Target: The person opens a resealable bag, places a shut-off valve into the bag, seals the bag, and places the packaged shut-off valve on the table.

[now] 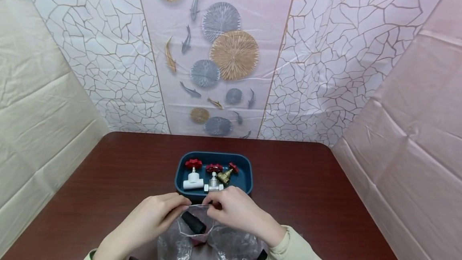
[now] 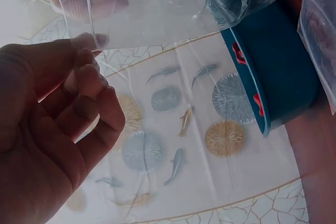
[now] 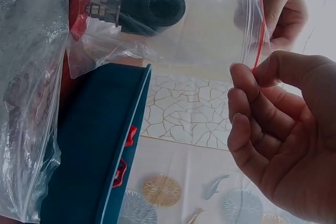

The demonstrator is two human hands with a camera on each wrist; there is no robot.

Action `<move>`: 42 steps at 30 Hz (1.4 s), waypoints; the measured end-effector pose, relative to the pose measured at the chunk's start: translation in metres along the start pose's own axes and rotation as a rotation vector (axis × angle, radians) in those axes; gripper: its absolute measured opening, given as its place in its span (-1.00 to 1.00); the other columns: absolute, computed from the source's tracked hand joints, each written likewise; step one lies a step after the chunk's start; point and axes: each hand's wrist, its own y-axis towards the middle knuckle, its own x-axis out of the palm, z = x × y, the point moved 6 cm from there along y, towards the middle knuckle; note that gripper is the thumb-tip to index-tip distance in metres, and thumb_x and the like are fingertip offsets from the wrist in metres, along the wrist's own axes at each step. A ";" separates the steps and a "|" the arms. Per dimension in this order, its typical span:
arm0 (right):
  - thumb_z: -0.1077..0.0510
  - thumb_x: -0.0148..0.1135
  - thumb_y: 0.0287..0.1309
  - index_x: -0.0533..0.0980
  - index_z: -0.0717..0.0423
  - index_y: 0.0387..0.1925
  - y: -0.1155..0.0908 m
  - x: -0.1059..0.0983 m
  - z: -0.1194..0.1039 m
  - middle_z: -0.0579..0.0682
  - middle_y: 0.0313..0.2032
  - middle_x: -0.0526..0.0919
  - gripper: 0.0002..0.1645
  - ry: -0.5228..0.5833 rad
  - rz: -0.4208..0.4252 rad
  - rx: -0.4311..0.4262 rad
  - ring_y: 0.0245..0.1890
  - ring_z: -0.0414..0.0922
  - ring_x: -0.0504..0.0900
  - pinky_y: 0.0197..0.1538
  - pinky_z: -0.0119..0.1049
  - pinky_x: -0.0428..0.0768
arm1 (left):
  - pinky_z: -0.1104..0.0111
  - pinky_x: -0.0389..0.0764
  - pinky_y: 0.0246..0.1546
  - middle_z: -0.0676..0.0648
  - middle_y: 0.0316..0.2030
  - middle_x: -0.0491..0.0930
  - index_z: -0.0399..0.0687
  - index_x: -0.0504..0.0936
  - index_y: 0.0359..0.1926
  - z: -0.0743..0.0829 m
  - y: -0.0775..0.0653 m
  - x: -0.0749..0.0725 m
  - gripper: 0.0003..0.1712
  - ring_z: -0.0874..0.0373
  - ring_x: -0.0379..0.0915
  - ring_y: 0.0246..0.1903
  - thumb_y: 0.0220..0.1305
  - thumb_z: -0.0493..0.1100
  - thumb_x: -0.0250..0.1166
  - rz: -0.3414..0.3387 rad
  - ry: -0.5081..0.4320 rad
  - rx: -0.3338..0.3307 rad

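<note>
A clear zip bag (image 3: 215,30) with a red strip along its mouth hangs between my two hands. My left hand (image 1: 155,214) pinches one top corner between thumb and fingertips. The opposite corner is pinched by my right hand (image 1: 240,212), whose other fingers curl loosely in the right wrist view. Inside the bag lies a valve with a black body (image 3: 152,11), a metal stem and a red handwheel (image 3: 80,8). The head view shows its black end (image 1: 193,223) near the bag's mouth. The bag hangs just in front of a blue tray (image 1: 249,172).
In the tray are a white tee valve (image 1: 193,181), a silver valve (image 1: 214,184) and a brass valve (image 1: 225,176), all with red handwheels. More clear plastic bags (image 1: 236,244) lie at the near table edge. A patterned cloth (image 1: 314,51) hangs behind the dark red table (image 1: 296,196).
</note>
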 end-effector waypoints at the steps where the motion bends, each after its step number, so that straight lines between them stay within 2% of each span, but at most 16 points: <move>1: 0.25 0.15 0.08 0.63 -0.03 -0.28 0.000 0.000 0.000 -0.36 -0.78 0.29 -0.79 0.001 0.000 0.001 -0.83 -0.43 0.11 -0.69 -0.54 0.13 | 0.58 0.40 -0.50 0.35 -0.36 0.49 0.22 0.60 -0.21 0.000 0.000 0.000 -0.87 0.51 0.31 -0.52 0.25 -0.15 0.24 0.002 0.006 0.000; 6: 0.26 0.14 0.07 0.63 -0.04 -0.28 0.000 0.001 0.002 -0.34 -0.79 0.27 -0.78 0.012 0.003 -0.001 -0.83 -0.42 0.10 -0.70 -0.54 0.12 | 0.58 0.38 -0.55 0.32 -0.32 0.49 0.22 0.58 -0.05 0.001 -0.005 0.002 -0.77 0.51 0.32 -0.53 0.26 -0.08 0.24 -0.013 -0.008 -0.004; 9: 0.26 0.13 0.07 0.63 -0.05 -0.27 0.000 0.001 0.003 -0.33 -0.80 0.24 -0.77 0.020 0.006 0.003 -0.84 -0.42 0.07 -0.71 -0.53 0.09 | 0.60 0.37 -0.53 0.29 -0.27 0.45 0.28 0.54 0.03 0.005 -0.010 0.004 -0.67 0.49 0.33 -0.49 0.23 -0.10 0.26 -0.040 -0.024 0.050; 11: 0.25 0.12 0.08 0.63 -0.06 -0.27 0.000 0.001 0.004 -0.33 -0.82 0.23 -0.77 0.022 0.008 0.012 -0.85 -0.41 0.04 -0.72 -0.52 0.06 | 0.61 0.36 -0.52 0.28 -0.24 0.42 0.36 0.57 -0.03 0.009 -0.014 0.005 -0.71 0.48 0.32 -0.48 0.22 -0.07 0.27 -0.064 -0.023 0.094; 13: 0.24 0.11 0.09 0.62 -0.07 -0.26 -0.001 0.001 0.007 -0.32 -0.84 0.21 -0.76 0.026 0.007 0.030 -0.86 -0.39 0.01 -0.72 -0.51 0.03 | 0.59 0.36 -0.52 0.29 -0.23 0.37 0.40 0.59 -0.13 0.011 -0.018 0.008 -0.82 0.47 0.28 -0.49 0.24 0.00 0.24 -0.105 -0.020 0.111; 15: 0.23 0.10 0.09 0.62 -0.08 -0.25 -0.001 0.000 0.009 -0.33 -0.85 0.21 -0.76 0.032 0.006 0.048 -0.86 -0.39 0.01 -0.72 -0.50 0.02 | 0.55 0.38 -0.51 0.31 -0.23 0.33 0.43 0.58 -0.23 0.011 -0.021 0.010 -0.91 0.47 0.27 -0.48 0.24 0.10 0.21 -0.144 -0.008 0.098; 18: 0.23 0.09 0.10 0.62 -0.10 -0.25 -0.001 -0.001 0.011 -0.33 -0.85 0.22 -0.75 0.041 0.001 0.072 -0.86 -0.38 0.02 -0.71 -0.49 0.03 | 0.48 0.39 -0.49 0.31 -0.22 0.33 0.41 0.55 -0.29 0.010 -0.025 0.012 -0.83 0.47 0.27 -0.47 0.17 0.25 0.20 -0.167 0.030 0.077; 21: 0.23 0.10 0.09 0.62 -0.13 -0.25 -0.001 -0.002 0.013 -0.32 -0.85 0.24 -0.74 0.045 0.000 0.086 -0.86 -0.38 0.04 -0.70 -0.49 0.04 | 0.45 0.39 -0.48 0.32 -0.23 0.33 0.38 0.52 -0.31 0.010 -0.027 0.011 -0.73 0.47 0.26 -0.46 0.10 0.33 0.20 -0.146 0.098 0.082; 23: 0.24 0.10 0.09 0.63 -0.12 -0.26 -0.001 -0.002 0.014 -0.32 -0.85 0.25 -0.73 0.046 0.003 0.090 -0.87 -0.38 0.05 -0.70 -0.48 0.05 | 0.45 0.38 -0.48 0.30 -0.25 0.34 0.32 0.53 -0.32 0.009 -0.027 0.011 -0.71 0.45 0.26 -0.46 0.12 0.33 0.18 -0.127 0.141 0.102; 26: 0.25 0.10 0.08 0.63 -0.11 -0.26 -0.001 -0.003 0.015 -0.32 -0.85 0.25 -0.73 0.031 0.017 0.093 -0.86 -0.38 0.05 -0.69 -0.48 0.05 | 0.46 0.41 -0.49 0.28 -0.31 0.39 0.23 0.55 -0.33 0.008 -0.026 0.010 -0.79 0.42 0.29 -0.45 0.14 0.17 0.29 -0.094 0.182 0.114; 28: 0.25 0.10 0.07 0.64 -0.09 -0.26 -0.001 -0.002 0.017 -0.33 -0.84 0.26 -0.73 0.022 0.024 0.095 -0.85 -0.39 0.06 -0.69 -0.48 0.05 | 0.49 0.41 -0.50 0.26 -0.37 0.42 0.17 0.56 -0.32 0.006 -0.026 0.008 -0.83 0.41 0.29 -0.47 0.12 0.04 0.35 -0.058 0.195 0.120; 32: 0.26 0.09 0.09 0.63 -0.08 -0.25 -0.002 -0.001 0.021 -0.32 -0.82 0.29 -0.73 0.020 0.024 0.105 -0.84 -0.37 0.09 -0.68 -0.47 0.07 | 0.53 0.39 -0.49 0.28 -0.46 0.42 0.14 0.53 -0.34 0.003 -0.027 0.007 -0.75 0.42 0.29 -0.51 -0.03 -0.16 0.44 0.025 0.210 0.134; 36: 0.24 0.08 0.13 0.63 -0.07 -0.24 -0.002 0.001 0.025 -0.31 -0.79 0.32 -0.74 0.029 0.014 0.117 -0.82 -0.35 0.13 -0.67 -0.47 0.12 | 0.54 0.35 -0.50 0.30 -0.49 0.38 0.15 0.45 -0.38 0.000 -0.027 0.008 -0.67 0.42 0.26 -0.53 -0.08 -0.24 0.44 0.053 0.206 0.129; 42: 0.18 0.06 0.23 0.62 -0.06 -0.19 -0.004 0.001 0.027 -0.34 -0.65 0.44 -0.78 0.058 0.004 0.092 -0.74 -0.37 0.25 -0.62 -0.50 0.26 | 0.53 0.35 -0.51 0.29 -0.50 0.37 0.14 0.44 -0.38 -0.001 -0.026 0.010 -0.64 0.42 0.25 -0.54 -0.12 -0.28 0.44 0.055 0.207 0.117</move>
